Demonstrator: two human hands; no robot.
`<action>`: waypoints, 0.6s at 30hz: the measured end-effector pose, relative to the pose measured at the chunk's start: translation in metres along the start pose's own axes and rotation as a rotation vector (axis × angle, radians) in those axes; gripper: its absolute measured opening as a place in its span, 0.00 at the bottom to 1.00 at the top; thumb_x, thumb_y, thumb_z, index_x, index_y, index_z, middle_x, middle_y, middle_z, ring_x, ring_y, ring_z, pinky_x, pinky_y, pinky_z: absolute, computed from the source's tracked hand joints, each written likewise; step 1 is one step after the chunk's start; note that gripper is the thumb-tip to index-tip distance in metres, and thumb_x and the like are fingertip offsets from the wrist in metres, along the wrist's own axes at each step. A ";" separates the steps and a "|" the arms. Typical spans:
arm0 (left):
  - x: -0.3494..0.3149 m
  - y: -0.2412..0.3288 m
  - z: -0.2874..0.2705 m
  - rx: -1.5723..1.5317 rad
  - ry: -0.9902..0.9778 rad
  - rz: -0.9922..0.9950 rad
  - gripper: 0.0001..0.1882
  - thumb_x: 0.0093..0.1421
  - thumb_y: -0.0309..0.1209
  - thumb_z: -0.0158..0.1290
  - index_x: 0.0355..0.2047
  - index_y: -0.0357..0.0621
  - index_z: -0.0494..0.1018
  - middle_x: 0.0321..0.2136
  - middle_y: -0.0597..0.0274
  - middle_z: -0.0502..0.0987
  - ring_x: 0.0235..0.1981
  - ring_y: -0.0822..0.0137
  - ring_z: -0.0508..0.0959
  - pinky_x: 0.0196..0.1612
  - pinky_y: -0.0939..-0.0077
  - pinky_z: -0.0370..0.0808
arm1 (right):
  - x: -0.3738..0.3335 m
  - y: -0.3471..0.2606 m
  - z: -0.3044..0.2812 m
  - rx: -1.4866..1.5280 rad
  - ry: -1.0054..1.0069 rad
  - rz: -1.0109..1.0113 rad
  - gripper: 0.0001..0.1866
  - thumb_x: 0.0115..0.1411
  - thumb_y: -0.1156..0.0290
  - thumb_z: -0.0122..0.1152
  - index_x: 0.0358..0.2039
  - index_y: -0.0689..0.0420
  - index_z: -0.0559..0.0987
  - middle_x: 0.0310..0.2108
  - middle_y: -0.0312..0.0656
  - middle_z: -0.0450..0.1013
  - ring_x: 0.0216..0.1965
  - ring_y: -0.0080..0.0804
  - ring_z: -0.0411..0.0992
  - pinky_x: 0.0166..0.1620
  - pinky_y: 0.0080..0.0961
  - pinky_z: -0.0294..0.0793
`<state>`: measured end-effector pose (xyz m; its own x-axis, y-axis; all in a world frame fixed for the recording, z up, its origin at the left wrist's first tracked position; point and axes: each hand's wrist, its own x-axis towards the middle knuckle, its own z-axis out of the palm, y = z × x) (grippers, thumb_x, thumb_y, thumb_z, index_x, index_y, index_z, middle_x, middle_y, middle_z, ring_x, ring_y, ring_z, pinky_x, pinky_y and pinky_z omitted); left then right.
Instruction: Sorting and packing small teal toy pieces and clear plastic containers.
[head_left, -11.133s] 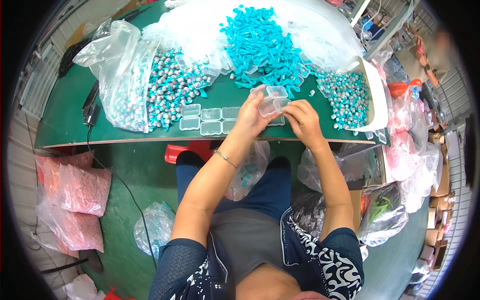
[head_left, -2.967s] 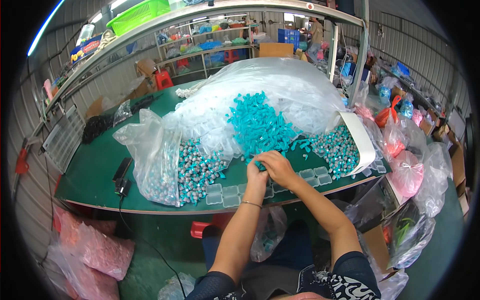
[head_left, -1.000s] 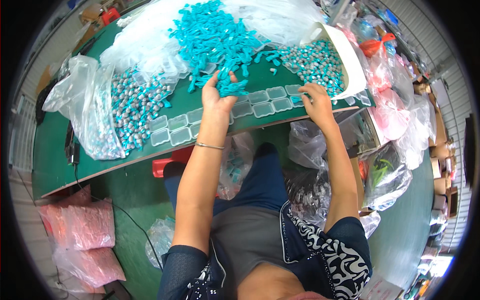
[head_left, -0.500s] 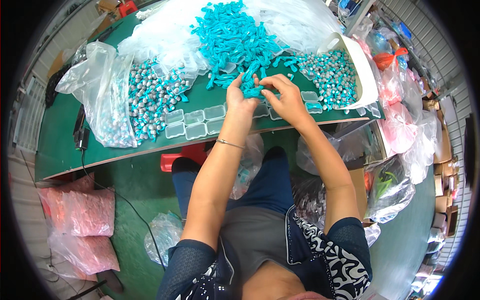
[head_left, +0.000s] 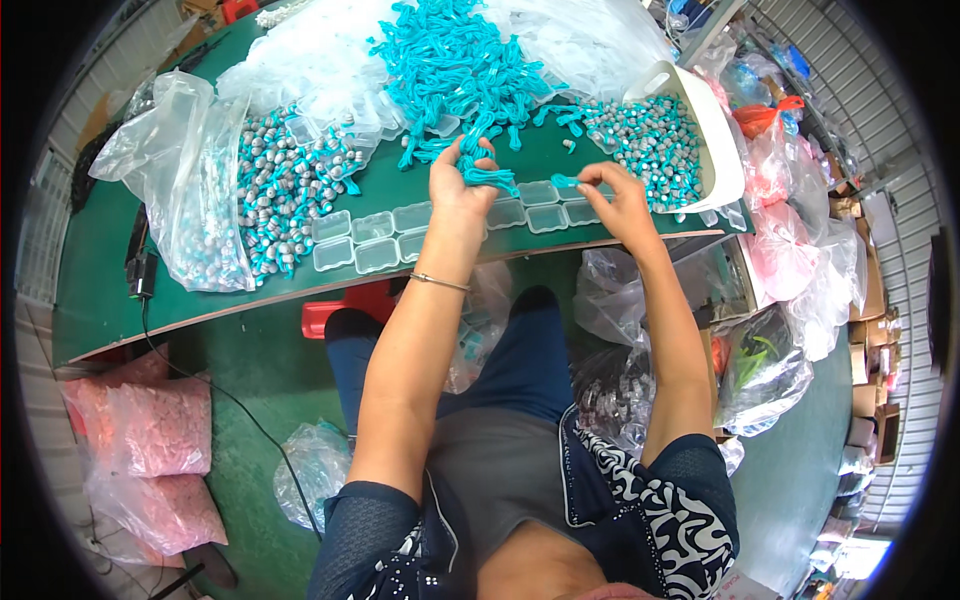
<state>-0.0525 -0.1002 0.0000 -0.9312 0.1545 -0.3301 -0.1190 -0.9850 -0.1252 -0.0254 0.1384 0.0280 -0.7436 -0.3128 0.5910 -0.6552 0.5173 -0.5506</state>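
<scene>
My left hand [head_left: 460,188] is closed round a bunch of turquoise looped cords [head_left: 488,178], whose ends stick out to the right. Between the thumb and fingers of my right hand [head_left: 617,198] is a single turquoise cord loop [head_left: 565,182], pointing left over the boxes. Under both hands, rows of small clear plastic boxes [head_left: 376,256] line the near edge of the green table [head_left: 370,192]. Beyond my left hand rises a big heap of turquoise cords [head_left: 450,75].
A heap of silver-and-turquoise bead-like pieces [head_left: 280,190] lies left beside a clear bag [head_left: 180,180]. More such pieces spill from a white bin [head_left: 725,165] at right. Clear plastic [head_left: 310,60] flanks the cord heap. Bags of pink pieces [head_left: 160,425] stand on the floor.
My right hand has moved right, away from my left, drawing one cord loop from the bunch. My left hand has shifted slightly left, still holding the rest. The whole view has shifted slightly.
</scene>
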 end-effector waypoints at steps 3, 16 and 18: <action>-0.001 0.002 -0.002 0.024 -0.018 -0.002 0.12 0.62 0.27 0.45 0.42 0.32 0.63 0.33 0.47 0.72 0.28 0.59 0.76 0.17 0.78 0.70 | -0.013 0.004 -0.012 -0.141 -0.127 -0.005 0.06 0.49 0.78 0.63 0.30 0.60 0.77 0.29 0.42 0.74 0.34 0.38 0.73 0.37 0.31 0.70; -0.002 -0.008 -0.005 0.085 -0.034 0.010 0.10 0.63 0.27 0.46 0.40 0.33 0.64 0.32 0.50 0.72 0.29 0.60 0.77 0.16 0.79 0.70 | -0.019 -0.002 -0.011 -0.487 -0.149 -0.133 0.10 0.46 0.74 0.67 0.31 0.52 0.79 0.34 0.36 0.73 0.43 0.36 0.70 0.46 0.36 0.63; -0.002 -0.008 -0.005 0.083 -0.029 0.014 0.10 0.64 0.28 0.46 0.40 0.33 0.64 0.32 0.50 0.72 0.29 0.60 0.77 0.16 0.79 0.70 | -0.017 -0.006 -0.007 -0.510 -0.132 -0.143 0.10 0.46 0.74 0.67 0.31 0.52 0.79 0.34 0.35 0.73 0.43 0.36 0.70 0.46 0.36 0.63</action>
<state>-0.0478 -0.0924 -0.0031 -0.9424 0.1391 -0.3042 -0.1327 -0.9903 -0.0420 -0.0080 0.1460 0.0259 -0.6835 -0.4891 0.5420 -0.6278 0.7726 -0.0945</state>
